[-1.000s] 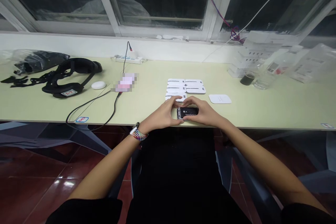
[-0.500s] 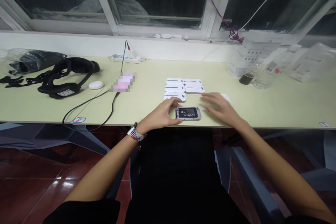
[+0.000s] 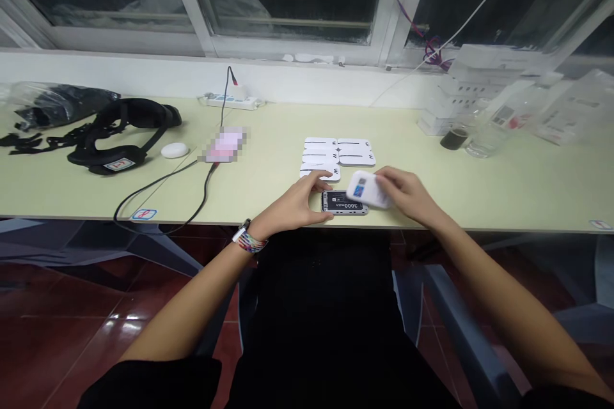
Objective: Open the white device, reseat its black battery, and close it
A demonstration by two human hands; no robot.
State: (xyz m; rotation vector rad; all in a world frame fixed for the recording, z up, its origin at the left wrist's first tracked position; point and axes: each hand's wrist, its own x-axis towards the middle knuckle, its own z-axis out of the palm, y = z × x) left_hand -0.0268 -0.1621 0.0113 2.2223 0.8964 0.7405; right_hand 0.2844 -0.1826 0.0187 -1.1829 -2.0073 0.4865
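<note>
A small device with its black 3000mAh battery exposed (image 3: pixel 341 202) lies flat near the table's front edge. My left hand (image 3: pixel 300 203) curves round its left end, thumb at the near side and fingers at the far side. Pinched in my right hand (image 3: pixel 407 195) is a white cover (image 3: pixel 365 188) with a blue and grey label, tilted over the device's right end and partly hiding it. Just beyond, several white devices (image 3: pixel 355 152) with black lines lie side by side in two columns.
Left on the table (image 3: pixel 268 140) are a black headset (image 3: pixel 125 134), a white round case (image 3: pixel 174 151), a blurred pink item (image 3: pixel 227 144) with cables and a power strip (image 3: pixel 230 101). White boxes (image 3: pixel 472 92), a dark-filled cup (image 3: pixel 453 137) and a clear bottle (image 3: pixel 501 116) stand back right.
My right hand has taken hold of the white cover, which lay behind it on the table, and brought it left over the device. My left hand stays round the device's left end.
</note>
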